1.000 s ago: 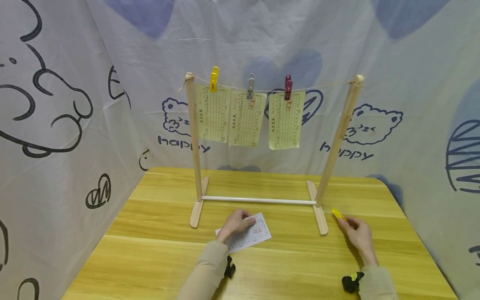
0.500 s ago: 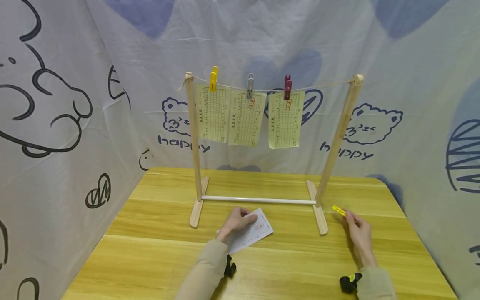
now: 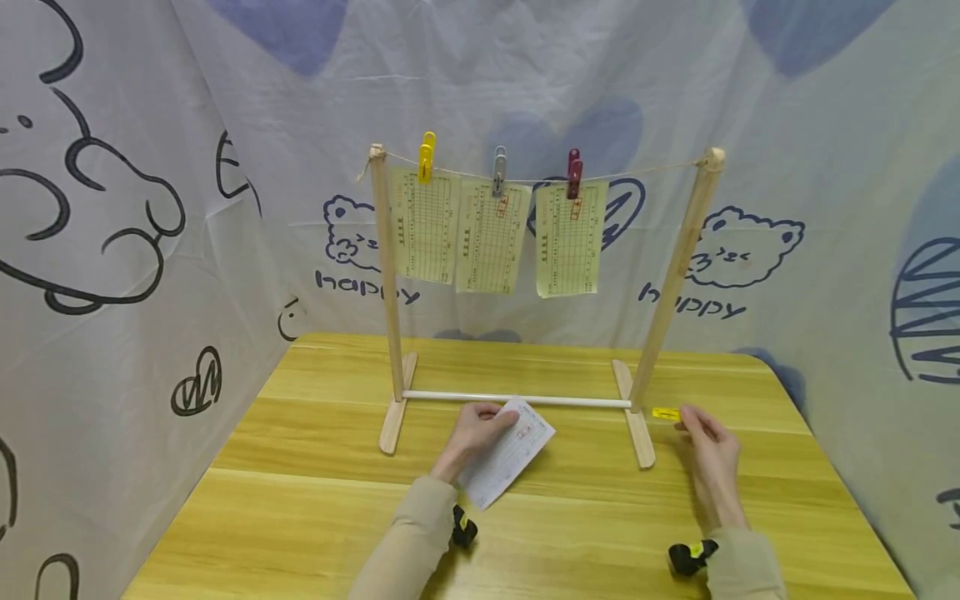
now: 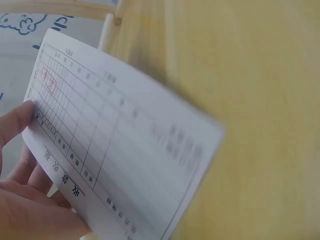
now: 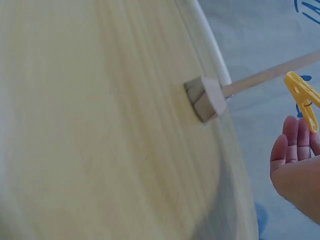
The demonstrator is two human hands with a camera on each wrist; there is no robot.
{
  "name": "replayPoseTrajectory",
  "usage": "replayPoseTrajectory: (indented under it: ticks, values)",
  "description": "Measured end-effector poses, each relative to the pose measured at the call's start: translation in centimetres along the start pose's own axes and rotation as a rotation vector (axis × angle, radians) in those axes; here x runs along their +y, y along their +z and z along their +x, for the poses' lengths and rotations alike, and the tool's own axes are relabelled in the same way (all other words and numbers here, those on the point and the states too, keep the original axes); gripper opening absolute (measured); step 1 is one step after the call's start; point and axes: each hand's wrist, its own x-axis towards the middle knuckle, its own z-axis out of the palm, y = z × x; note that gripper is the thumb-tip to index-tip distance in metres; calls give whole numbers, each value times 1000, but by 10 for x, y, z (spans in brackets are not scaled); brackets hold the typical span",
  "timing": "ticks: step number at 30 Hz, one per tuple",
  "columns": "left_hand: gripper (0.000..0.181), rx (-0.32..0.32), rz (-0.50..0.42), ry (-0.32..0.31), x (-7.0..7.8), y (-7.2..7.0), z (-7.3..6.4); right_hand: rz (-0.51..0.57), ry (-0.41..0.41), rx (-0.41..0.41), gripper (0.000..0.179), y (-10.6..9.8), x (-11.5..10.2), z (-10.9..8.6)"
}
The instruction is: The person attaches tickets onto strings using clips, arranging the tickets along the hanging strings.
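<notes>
My left hand (image 3: pixel 474 433) pinches a white printed receipt slip (image 3: pixel 508 460) above the table, thumb on its face. In the left wrist view the slip (image 4: pixel 120 125) is tilted, showing ruled lines and a red stamp. To the right, my right hand (image 3: pixel 714 446) holds a yellow clothespin (image 3: pixel 664 413) by one end, near the stand's right foot. The right wrist view catches this clothespin (image 5: pixel 301 95) at its edge. Ahead, three yellowish slips hang from a string, held by a yellow clothespin (image 3: pixel 426 158), a grey clothespin (image 3: pixel 498 172) and a dark red clothespin (image 3: pixel 574 173).
The string (image 3: pixel 645 172) runs between two wooden posts (image 3: pixel 678 275), joined low down by a white rod (image 3: pixel 525 400). Wooden feet (image 3: pixel 640 437) carry the stand on the wood-grain table (image 3: pixel 300 517). A printed white cloth (image 3: pixel 247 108) surrounds the table's back and sides.
My left hand has lifted the slip slightly forward and turned it steeper. My right hand has raised the yellow clothespin a little and swung its free end to point left.
</notes>
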Motion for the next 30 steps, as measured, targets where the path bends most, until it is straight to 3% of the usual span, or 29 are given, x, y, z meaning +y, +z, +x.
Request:
replayPoseTrajectory:
  ticks: [3, 7, 16, 20, 30]
  values:
    - [32, 5, -47, -16, 7, 3, 1, 152, -9, -15, 7, 4, -4, -1]
    - [34, 16, -102, -69, 17, 7, 1, 310, -25, -42, 9, 10, -10, -3]
    - [37, 42, -273, -117, 38, 17, -3, 482, -18, -95, 9, 20, -25, -9]
    - [36, 64, -333, -112, 50, 21, -7, 534, -39, -142, 13, 24, -32, -14]
    - [32, 31, -419, -53, 75, 32, -15, 541, -153, -180, 24, 35, -50, -20]
